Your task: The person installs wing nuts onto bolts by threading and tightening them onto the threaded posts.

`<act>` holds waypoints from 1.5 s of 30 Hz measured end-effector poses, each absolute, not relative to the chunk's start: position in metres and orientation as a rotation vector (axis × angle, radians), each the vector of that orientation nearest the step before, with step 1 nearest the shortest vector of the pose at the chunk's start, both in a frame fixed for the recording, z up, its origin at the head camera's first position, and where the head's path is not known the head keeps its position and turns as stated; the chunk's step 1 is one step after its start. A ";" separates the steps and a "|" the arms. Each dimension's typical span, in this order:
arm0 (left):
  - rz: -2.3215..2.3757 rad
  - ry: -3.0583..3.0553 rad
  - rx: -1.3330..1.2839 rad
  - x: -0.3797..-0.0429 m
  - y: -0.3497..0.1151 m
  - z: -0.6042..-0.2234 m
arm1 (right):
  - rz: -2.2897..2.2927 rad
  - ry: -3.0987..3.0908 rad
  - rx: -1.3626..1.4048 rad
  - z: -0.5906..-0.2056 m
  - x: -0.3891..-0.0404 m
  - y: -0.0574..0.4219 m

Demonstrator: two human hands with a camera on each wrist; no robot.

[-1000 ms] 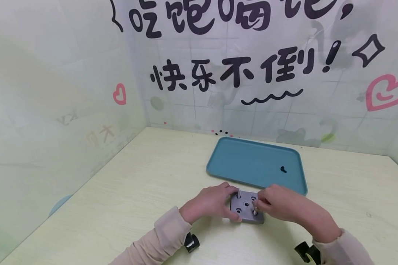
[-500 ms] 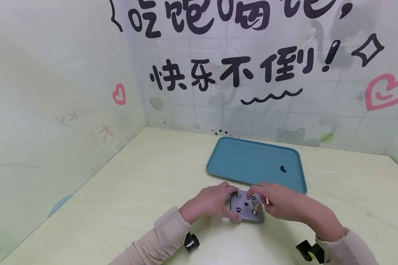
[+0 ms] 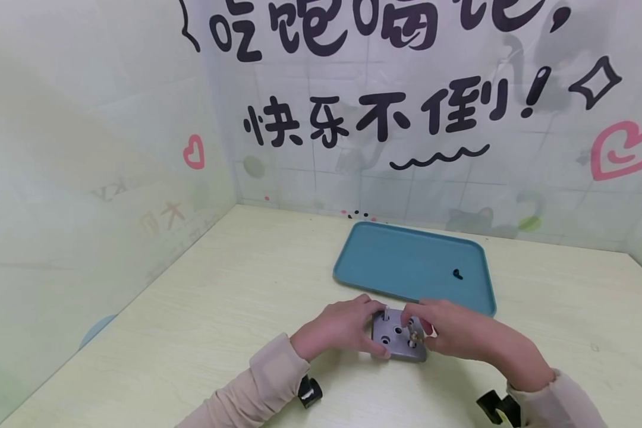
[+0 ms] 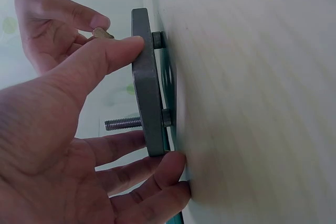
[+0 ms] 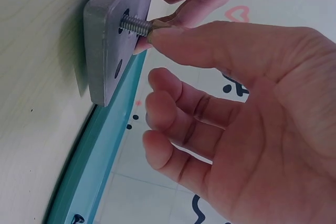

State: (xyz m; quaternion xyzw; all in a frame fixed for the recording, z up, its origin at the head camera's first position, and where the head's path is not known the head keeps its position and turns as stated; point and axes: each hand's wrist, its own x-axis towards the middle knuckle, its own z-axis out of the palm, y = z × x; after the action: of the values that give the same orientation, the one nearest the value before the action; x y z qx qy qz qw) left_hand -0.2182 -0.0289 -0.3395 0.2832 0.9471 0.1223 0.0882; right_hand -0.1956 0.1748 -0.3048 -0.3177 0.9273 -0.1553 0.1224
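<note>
Pale, faintly grained counter point(image 3: 246, 285): beyond the left grip point(image 3: 342, 327) and right grip point(image 3: 452, 327) lies a blue tray point(image 3: 406, 258); between them sits a grey plate point(image 3: 396, 343).

Grey plate point(image 4: 148, 90), perhaps brass-coloured nut point(image 4: 102, 33)

I have passage over pale wood-grain tabletop point(image 3: 219, 297) left of the left hand point(image 3: 342, 327); blue rectangular plastic-looking tray point(image 3: 401, 261) bars far side of grey square metal plate point(image 4: 146, 82); threaded metal bolt point(image 4: 123, 124) and right hand point(image 3: 455, 326), pinching brass-coloured wing nut point(image 4: 102, 33), obstruct above.
</note>
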 end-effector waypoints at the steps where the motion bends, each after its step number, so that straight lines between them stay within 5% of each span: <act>1: 0.360 2.820 0.844 -0.218 -0.029 -0.340 | -0.460 2.702 -0.913 -0.305 -0.196 0.175; 15: 0.358 2.822 0.850 -0.218 -0.028 -0.339 | -0.481 2.742 -0.698 -0.306 -0.196 0.171; 45: 0.362 2.823 0.852 -0.217 -0.028 -0.338 | -0.603 2.709 -0.974 -0.304 -0.197 0.178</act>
State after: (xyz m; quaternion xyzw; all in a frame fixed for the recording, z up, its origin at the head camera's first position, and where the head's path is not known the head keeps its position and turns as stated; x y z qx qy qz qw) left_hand -0.2174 -0.0281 -0.3380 0.2857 0.9468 0.1213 0.0853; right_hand -0.1968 0.1782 -0.3036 -0.3294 0.9165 -0.2039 0.1000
